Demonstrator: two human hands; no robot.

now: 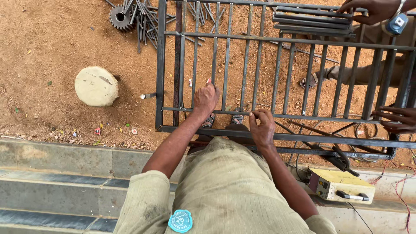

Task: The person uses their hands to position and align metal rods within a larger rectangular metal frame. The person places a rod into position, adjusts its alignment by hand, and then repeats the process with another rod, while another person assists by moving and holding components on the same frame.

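Observation:
A dark steel grille frame [161,65] with several upright bars lies flat over sandy ground in front of me. My left hand [205,99] rests on one of the upright bars near the lower cross rail, fingers wrapped over it. My right hand [262,128] pinches the lower cross rail [303,116] just right of that. My sandalled feet show beneath the bars. Another person's hands are at the right: one [368,9] on a stack of loose flat bars [312,19] at the top, one [395,119] at the frame's right edge.
A pale round stone [96,86] lies on the sand to the left. A gear wheel [121,17] and scrap rods sit at top left. A yellow welding machine [340,185] with cables stands on the concrete step [56,173] at lower right. The other person's sandalled foot [314,78] is under the bars.

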